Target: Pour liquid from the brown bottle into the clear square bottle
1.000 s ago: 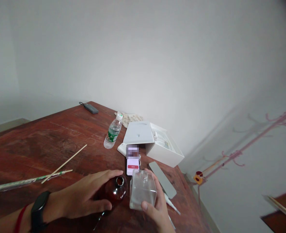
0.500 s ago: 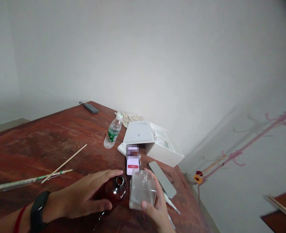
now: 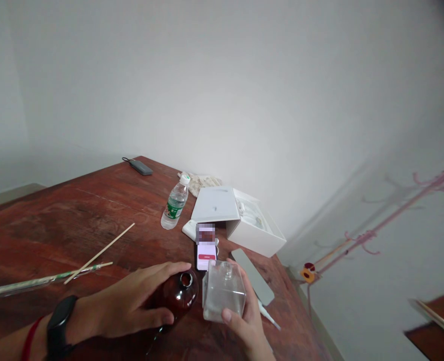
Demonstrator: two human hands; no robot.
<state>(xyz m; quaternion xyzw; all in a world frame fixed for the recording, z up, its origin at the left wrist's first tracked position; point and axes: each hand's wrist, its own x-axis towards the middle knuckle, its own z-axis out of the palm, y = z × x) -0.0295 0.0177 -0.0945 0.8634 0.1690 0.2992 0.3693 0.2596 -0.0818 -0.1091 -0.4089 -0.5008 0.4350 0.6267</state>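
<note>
My left hand [image 3: 127,303] is wrapped round a round brown glass bottle [image 3: 179,295] with an open neck, standing on the dark red wooden table [image 3: 75,220]. My right hand [image 3: 246,321] grips a clear square glass bottle [image 3: 223,292] from the near right side, thumb on its front lower edge. The two bottles stand side by side, almost touching. A black band and a red cord sit on my left wrist.
Just behind the bottles lies a lit phone [image 3: 206,249]. Further back stand a plastic water bottle [image 3: 175,202] and an open white box [image 3: 240,218]. A grey flat case [image 3: 252,276], wooden sticks [image 3: 99,253], a wrapped rod [image 3: 33,284] and a dark power bank [image 3: 140,167] lie around. The table's right edge is close.
The clear square bottle has shifted slightly up and away in my right hand. My left hand and the brown bottle have stayed put.
</note>
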